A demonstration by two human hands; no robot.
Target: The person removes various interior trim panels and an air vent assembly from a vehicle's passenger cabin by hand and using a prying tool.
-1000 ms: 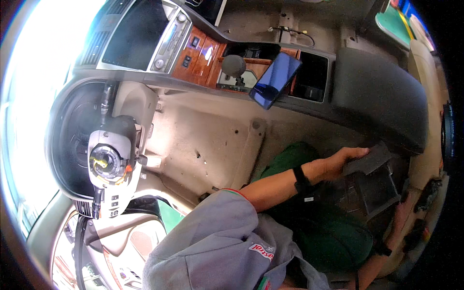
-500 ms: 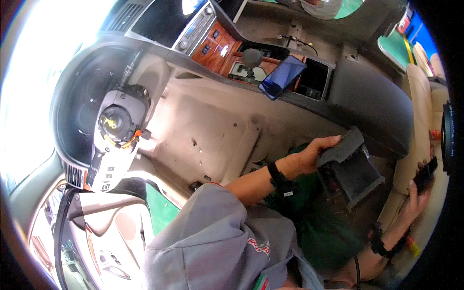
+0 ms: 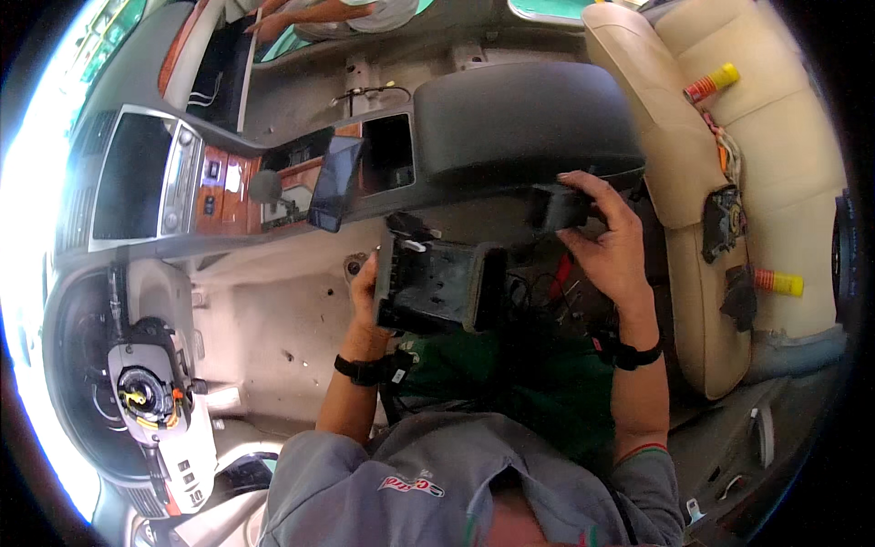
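My left hand (image 3: 365,296) is closed on the left side of a black plastic tray-like housing (image 3: 436,278), which has raised side walls and a dark hollow middle. The housing is held above my lap, beside the centre console. My right hand (image 3: 615,242) pinches a smaller black plastic piece (image 3: 556,208) between thumb and fingers, right of the housing and apart from it. Blur hides the shape of this piece. A red-handled tool (image 3: 561,275) shows in the shadow below and between my hands.
Behind my hands runs the centre console with its padded armrest (image 3: 519,118), gear lever (image 3: 265,187) and a phone (image 3: 337,182). Steering column (image 3: 146,392) stands at left without a wheel. Beige seats (image 3: 674,292) at right carry yellow-red cans (image 3: 711,83). Another person's arm (image 3: 310,14) shows behind.
The view has swung toward the right side of the cabin. My right hand has come from beside the seat toward the housing, bringing the small black piece. My left hand still holds the housing, now turned.
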